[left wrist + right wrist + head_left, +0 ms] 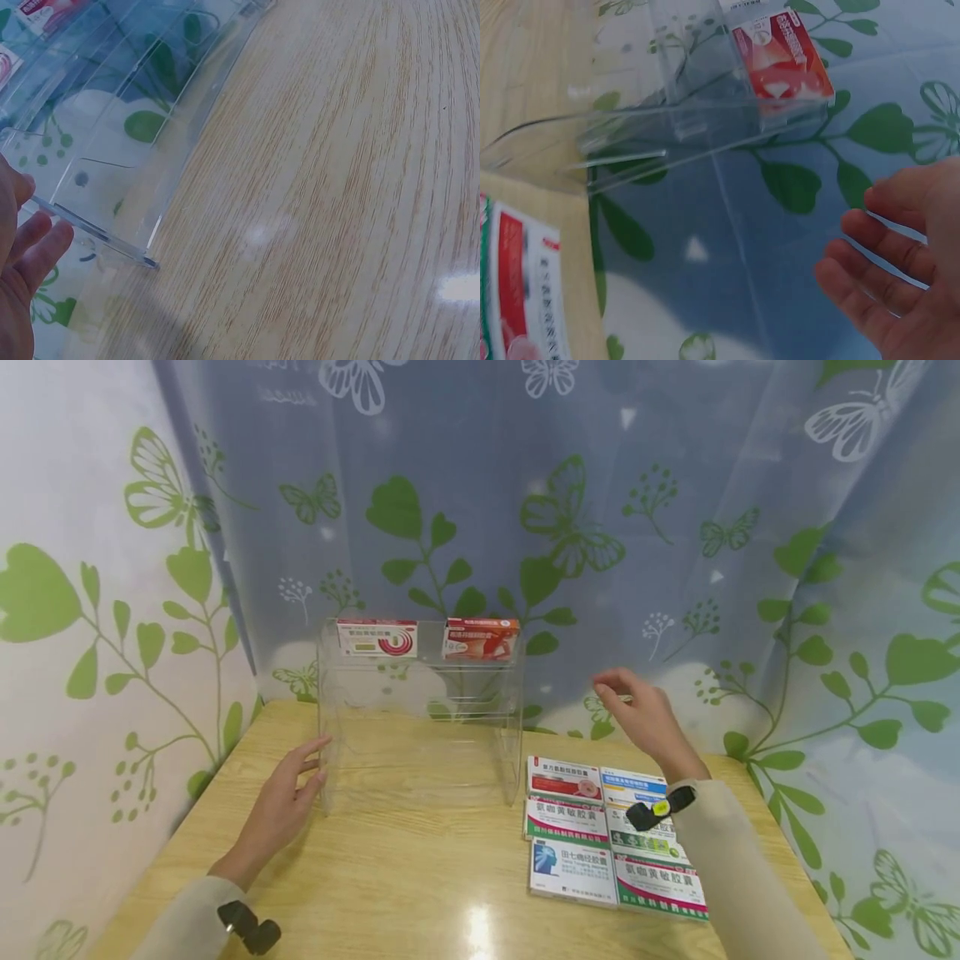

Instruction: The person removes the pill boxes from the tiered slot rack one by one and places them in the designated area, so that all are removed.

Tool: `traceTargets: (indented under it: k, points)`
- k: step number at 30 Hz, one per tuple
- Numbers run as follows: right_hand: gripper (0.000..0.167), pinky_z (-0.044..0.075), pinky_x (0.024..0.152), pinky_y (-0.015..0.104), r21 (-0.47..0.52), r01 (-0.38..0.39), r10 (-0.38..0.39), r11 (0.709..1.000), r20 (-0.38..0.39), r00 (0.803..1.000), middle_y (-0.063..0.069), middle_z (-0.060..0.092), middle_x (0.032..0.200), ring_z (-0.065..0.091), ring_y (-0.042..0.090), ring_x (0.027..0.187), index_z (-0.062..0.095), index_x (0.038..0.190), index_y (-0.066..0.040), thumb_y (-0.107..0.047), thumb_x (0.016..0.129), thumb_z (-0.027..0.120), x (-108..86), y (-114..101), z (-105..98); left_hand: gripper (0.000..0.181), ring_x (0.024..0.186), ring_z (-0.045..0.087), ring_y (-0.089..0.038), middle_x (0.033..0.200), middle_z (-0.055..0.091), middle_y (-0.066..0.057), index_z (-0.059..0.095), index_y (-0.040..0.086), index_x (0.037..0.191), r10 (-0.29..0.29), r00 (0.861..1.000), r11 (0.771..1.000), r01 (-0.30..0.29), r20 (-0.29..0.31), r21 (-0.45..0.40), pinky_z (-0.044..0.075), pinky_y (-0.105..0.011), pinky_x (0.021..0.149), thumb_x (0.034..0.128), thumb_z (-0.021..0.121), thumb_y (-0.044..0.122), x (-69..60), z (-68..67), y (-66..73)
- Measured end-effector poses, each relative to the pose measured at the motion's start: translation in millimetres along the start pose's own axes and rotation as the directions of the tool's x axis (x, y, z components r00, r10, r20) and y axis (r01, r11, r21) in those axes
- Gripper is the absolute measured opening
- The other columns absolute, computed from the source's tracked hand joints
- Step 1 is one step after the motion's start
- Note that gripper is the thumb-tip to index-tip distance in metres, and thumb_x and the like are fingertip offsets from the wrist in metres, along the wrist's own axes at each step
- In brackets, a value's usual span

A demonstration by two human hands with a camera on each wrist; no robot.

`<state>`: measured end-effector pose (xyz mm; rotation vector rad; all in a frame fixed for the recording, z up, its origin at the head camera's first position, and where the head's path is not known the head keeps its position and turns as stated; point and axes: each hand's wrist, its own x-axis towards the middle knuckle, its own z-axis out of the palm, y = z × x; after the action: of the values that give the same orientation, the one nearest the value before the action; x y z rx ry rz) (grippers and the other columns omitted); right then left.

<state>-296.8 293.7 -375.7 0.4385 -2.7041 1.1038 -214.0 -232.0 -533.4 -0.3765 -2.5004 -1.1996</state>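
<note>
Head view, left fingers (307, 750) apart, touching clear rack (427, 667), right fingers (621, 678) apart near boxes (568, 821)

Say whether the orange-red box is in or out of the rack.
In: the head view shows the orange-red box in the top tier of the clear rack.

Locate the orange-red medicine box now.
In the head view, the orange-red medicine box sits at the top right of the clear rack, with a white-and-red medicine box to its left.
</note>
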Motion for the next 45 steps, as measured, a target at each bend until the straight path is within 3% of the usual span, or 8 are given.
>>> traceTargets:
  k: [6, 14, 22, 27, 35, 39, 45]
  points:
    - [0.04, 0.052, 0.117, 0.057, 0.032, 0.04, -0.04, 0.999, -0.005, 0.999, 0.016, 0.068, 0.142, 0.063, 0.036, 0.134, 0.062, 0.146, -0.008, -0.031, 0.115, 0.059, 37.0, -33, 12, 0.056, 0.13, 0.063, -0.054, 0.158, 0.048, -0.031, 0.042, 0.011, 0.166, -0.003, 1.0, 1.0, 0.003, -0.001, 0.007, 0.064, -0.068, 0.093, 0.1125, 0.056, 0.002, -0.7, 1.4, -3.9]
    - [0.049, 0.053, 0.117, 0.055, 0.009, 0.095, -0.096, 0.995, 0.008, 0.995, 0.015, 0.06, 0.154, 0.059, 0.035, 0.139, 0.055, 0.157, -0.008, -0.03, 0.114, 0.062, 70.4, -64, 35, 0.057, 0.13, 0.063, -0.055, 0.159, 0.047, -0.031, 0.042, 0.01, 0.166, 0.005, 1.0, 1.0, -0.005, 0.002, -0.001, 0.064, -0.069, 0.092, 0.1116, 0.057, 0.0, 0.5, 2.9, -3.6]
    - [0.062, 0.038, 0.13, 0.06, -0.055, 0.072, -0.067, 0.996, 0.078, 0.995, 0.015, 0.041, 0.172, 0.043, 0.038, 0.156, 0.036, 0.172, -0.017, -0.027, 0.115, 0.059, 96.0, -90, 59, 0.057, 0.132, 0.061, -0.056, 0.16, 0.046, -0.031, 0.041, 0.011, 0.166, -0.009, 1.0, 1.0, 0.009, 0.007, -0.006, 0.063, -0.07, 0.094, 0.112, 0.056, 0.001, -0.3, -0.1, -2.6]
    - [0.053, 0.039, 0.13, 0.057, -0.105, 0.091, -0.082, 0.99, 0.087, 0.993, 0.016, 0.05, 0.164, 0.046, 0.037, 0.154, 0.047, 0.166, -0.013, -0.022, 0.115, 0.058, 102.5, -102, 72, 0.057, 0.132, 0.061, -0.055, 0.161, 0.046, -0.031, 0.041, 0.012, 0.167, -0.011, 1.0, 1.0, 0.011, 0.012, -0.006, 0.063, -0.069, 0.094, 0.1126, 0.056, 0.002, -0.4, 0.2, -3.3]
    - [0.035, 0.051, 0.113, 0.055, -0.153, 0.156, -0.167, 0.976, -0.063, 0.984, 0.018, 0.064, 0.137, 0.06, 0.037, 0.127, 0.066, 0.145, -0.006, -0.006, 0.111, 0.061, 105.4, -101, 84, 0.056, 0.132, 0.062, -0.056, 0.16, 0.046, -0.032, 0.041, 0.011, 0.166, -0.007, 1.0, 1.0, 0.007, 0.004, -0.004, 0.063, -0.07, 0.093, 0.1125, 0.056, 0.002, 0.5, 1.5, -2.6]
    - [0.03, 0.057, 0.101, 0.051, -0.087, 0.227, -0.24, 0.97, -0.187, 0.953, 0.018, 0.063, 0.132, 0.064, 0.035, 0.117, 0.069, 0.14, -0.004, -0.006, 0.112, 0.059, 104.3, -101, 81, 0.056, 0.132, 0.062, -0.055, 0.16, 0.046, -0.031, 0.042, 0.011, 0.166, -0.008, 1.0, 1.0, 0.008, 0.008, -0.003, 0.063, -0.069, 0.093, 0.1122, 0.056, 0.002, 0.7, 2.2, -2.4]
    - [0.03, 0.064, 0.103, 0.042, 0.059, 0.32, -0.286, 0.946, -0.317, 0.904, 0.018, 0.062, 0.131, 0.066, 0.031, 0.122, 0.071, 0.139, -0.002, -0.004, 0.11, 0.062, 96.8, -108, 70, 0.056, 0.132, 0.062, -0.054, 0.161, 0.047, -0.03, 0.042, 0.012, 0.166, -0.016, 1.0, 1.0, 0.016, 0.008, -0.005, 0.063, -0.068, 0.094, 0.1124, 0.057, 0.003, 0.9, 1.4, -1.9]
